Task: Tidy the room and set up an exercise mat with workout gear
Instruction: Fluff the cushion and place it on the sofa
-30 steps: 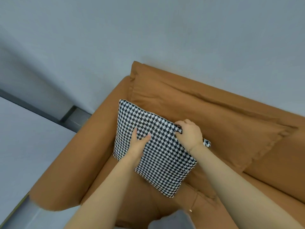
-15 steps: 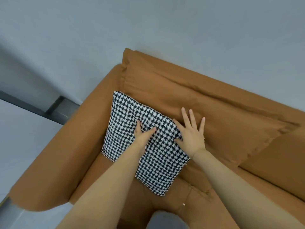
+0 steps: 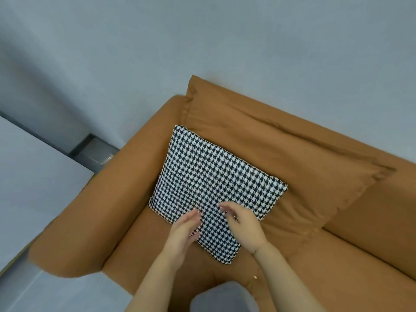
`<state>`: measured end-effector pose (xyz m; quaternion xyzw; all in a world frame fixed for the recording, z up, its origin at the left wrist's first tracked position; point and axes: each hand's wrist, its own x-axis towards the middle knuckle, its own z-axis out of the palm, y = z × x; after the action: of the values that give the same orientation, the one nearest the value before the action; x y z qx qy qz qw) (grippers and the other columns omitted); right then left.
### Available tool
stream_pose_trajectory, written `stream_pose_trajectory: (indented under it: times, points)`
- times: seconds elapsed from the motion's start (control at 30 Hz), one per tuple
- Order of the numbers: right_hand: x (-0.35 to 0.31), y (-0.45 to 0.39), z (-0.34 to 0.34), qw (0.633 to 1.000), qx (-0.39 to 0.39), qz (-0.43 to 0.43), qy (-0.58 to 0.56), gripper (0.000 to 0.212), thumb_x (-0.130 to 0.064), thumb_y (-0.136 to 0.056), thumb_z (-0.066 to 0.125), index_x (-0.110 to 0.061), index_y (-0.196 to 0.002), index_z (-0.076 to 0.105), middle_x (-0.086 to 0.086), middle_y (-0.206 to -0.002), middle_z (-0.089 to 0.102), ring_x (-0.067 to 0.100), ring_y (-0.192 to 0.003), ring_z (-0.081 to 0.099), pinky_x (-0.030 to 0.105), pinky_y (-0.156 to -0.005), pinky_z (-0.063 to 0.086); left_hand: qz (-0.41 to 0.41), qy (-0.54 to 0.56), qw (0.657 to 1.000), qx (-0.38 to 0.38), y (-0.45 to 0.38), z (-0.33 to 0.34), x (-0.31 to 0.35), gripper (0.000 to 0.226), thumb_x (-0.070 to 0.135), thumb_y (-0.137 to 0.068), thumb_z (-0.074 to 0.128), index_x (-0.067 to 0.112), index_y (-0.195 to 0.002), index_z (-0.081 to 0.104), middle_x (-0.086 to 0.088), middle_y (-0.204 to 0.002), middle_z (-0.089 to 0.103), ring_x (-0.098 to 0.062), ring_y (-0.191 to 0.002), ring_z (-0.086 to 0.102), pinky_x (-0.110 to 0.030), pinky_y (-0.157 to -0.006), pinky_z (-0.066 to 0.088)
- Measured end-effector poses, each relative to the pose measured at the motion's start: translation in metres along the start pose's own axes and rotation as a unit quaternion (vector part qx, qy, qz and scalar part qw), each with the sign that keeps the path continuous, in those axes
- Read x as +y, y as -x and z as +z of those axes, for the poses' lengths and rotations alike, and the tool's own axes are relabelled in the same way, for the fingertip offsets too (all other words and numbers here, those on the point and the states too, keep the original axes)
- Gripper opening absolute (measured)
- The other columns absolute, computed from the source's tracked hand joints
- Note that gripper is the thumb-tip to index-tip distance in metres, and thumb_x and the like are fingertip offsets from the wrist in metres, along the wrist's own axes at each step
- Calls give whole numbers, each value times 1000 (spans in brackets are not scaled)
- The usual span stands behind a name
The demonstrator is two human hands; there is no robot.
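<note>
A black-and-white houndstooth pillow [image 3: 209, 183] leans in the corner of a tan sofa [image 3: 94, 212], against the brown back cushion [image 3: 292, 167] and beside the left armrest. My left hand [image 3: 183, 230] hovers over the pillow's lower edge with fingers straight and relaxed, holding nothing. Just to its right, my right hand [image 3: 244, 224] hangs over the lower part of the pillow, fingers loosely bent, gripping nothing. Whether either hand touches the fabric is unclear.
A pale grey wall [image 3: 202, 41] runs behind the sofa. A dark strip [image 3: 90, 149] runs along its foot at the left. A grey rounded shape [image 3: 222, 298] shows at the bottom, in front of the seat cushion [image 3: 337, 278].
Both hands have let go of the pillow and drawn back toward me, from its middle to its lower edge. The pillow now stands by itself in the sofa corner.
</note>
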<state>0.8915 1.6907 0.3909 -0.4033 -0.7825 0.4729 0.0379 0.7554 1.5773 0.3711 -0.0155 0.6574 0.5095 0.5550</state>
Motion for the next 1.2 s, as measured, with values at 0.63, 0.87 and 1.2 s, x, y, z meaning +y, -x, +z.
stream_pose_trajectory:
  times: [0.63, 0.87, 1.2]
  points:
    - [-100, 205, 93, 975, 174, 63, -125, 30, -3, -89, 55, -24, -108, 65, -13, -100, 67, -2, -93, 60, 13, -83, 45, 91, -160, 976, -116, 195, -108, -10, 33, 7, -92, 56, 21, -122, 58, 5, -123, 61, -7, -114, 56, -28, -97, 43]
    - [-59, 316, 79, 959, 219, 105, -144, 30, 1, -88, 54, -20, -105, 66, -10, -95, 67, -18, -80, 55, 1, -73, 39, 85, -198, 960, -178, 256, -70, -58, 35, 7, -93, 54, 17, -126, 57, 2, -126, 61, -12, -118, 55, -31, -98, 45]
    - [53, 491, 56, 925, 264, 173, -211, 28, 3, -88, 52, -13, -106, 67, -7, -105, 61, 5, -100, 54, 0, -77, 37, 20, -165, 964, -206, 354, 24, -196, 29, 15, -95, 51, 21, -122, 59, 3, -124, 64, -14, -116, 58, -36, -101, 44]
